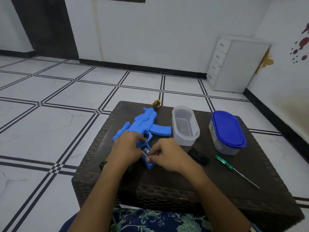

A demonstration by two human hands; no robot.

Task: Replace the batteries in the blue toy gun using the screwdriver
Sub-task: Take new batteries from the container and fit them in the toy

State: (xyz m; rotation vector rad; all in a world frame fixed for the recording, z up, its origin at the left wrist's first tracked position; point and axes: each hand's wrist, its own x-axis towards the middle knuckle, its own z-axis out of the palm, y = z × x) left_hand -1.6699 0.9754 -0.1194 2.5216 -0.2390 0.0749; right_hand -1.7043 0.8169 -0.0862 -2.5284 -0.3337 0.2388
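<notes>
The blue toy gun (pixel 142 124) lies on its side on the dark woven table (pixel 184 181), barrel pointing away, stock toward me. My left hand (pixel 127 146) presses down on the gun's rear body. My right hand (pixel 167 154) pinches a battery (pixel 145 151) sitting in the open compartment in the stock. The green-handled screwdriver (pixel 234 169) lies loose on the table to the right. A small black battery cover (pixel 199 156) rests on the table just right of my right hand.
A clear open plastic tub (pixel 185 126) stands right of the gun. A tub with a blue lid (pixel 227 133) stands further right. A yellow and black object (pixel 156 103) lies at the table's far edge. Tiled floor surrounds the table; a white drawer unit (pixel 234 64) stands against the far wall.
</notes>
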